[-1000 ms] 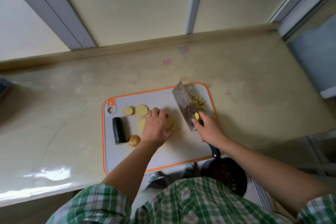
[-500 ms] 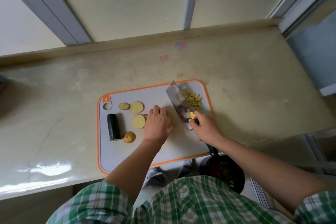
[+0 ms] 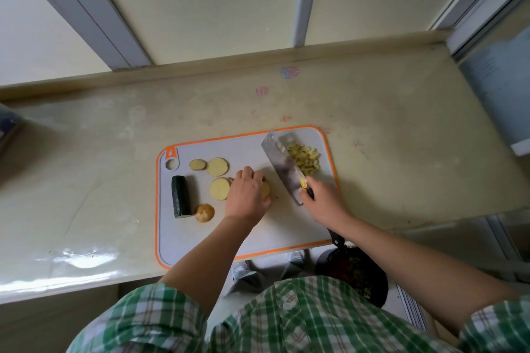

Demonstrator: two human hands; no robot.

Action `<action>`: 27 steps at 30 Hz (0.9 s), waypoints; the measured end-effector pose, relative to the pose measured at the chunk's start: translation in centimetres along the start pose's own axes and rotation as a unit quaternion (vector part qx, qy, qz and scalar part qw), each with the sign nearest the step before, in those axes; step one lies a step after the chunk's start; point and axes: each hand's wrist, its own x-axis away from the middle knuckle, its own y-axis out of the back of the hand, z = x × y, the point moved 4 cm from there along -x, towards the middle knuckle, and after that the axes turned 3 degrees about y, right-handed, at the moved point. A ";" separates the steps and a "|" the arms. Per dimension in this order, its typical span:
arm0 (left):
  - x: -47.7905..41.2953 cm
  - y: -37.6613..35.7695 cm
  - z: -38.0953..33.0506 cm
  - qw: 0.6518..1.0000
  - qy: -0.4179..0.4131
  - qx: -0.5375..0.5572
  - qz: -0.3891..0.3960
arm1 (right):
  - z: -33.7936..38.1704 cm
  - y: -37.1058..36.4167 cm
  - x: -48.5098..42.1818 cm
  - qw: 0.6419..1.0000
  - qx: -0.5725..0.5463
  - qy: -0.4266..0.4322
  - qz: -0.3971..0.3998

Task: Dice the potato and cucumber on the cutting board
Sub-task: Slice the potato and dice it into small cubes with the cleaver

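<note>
Hugging board edge (diced potato)

light: soft, dimmish daylight, yellow-green cast | glare: white sheen on glossy beige stone countertop, near-left | shadows: faint under left hand on pale-yellow round potato slices and under right hand | blur: broad steel cleaver ghosted at tip | distortion: grey metal window frames splay outward | soft: green plaid cotton shirt
</note>
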 end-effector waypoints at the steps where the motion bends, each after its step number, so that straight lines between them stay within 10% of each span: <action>1: 0.0 0.1 0.0 1.000 0.001 -0.002 -0.009 | -0.2 0.6 -0.1 1.000 0.003 -0.008 -0.011; 5: -0.3 2.2 -1.1 0.982 0.047 0.165 -0.080 | 0.2 2.6 0.1 0.998 0.023 0.015 -0.057; 10: -1.3 2.8 -4.7 0.870 0.166 0.462 0.042 | 3.0 2.6 1.3 0.986 0.134 0.092 -0.047; 27: -1.1 2.2 -2.8 0.799 0.268 0.539 0.006 | 1.2 -0.2 -0.2 0.981 0.010 0.163 0.101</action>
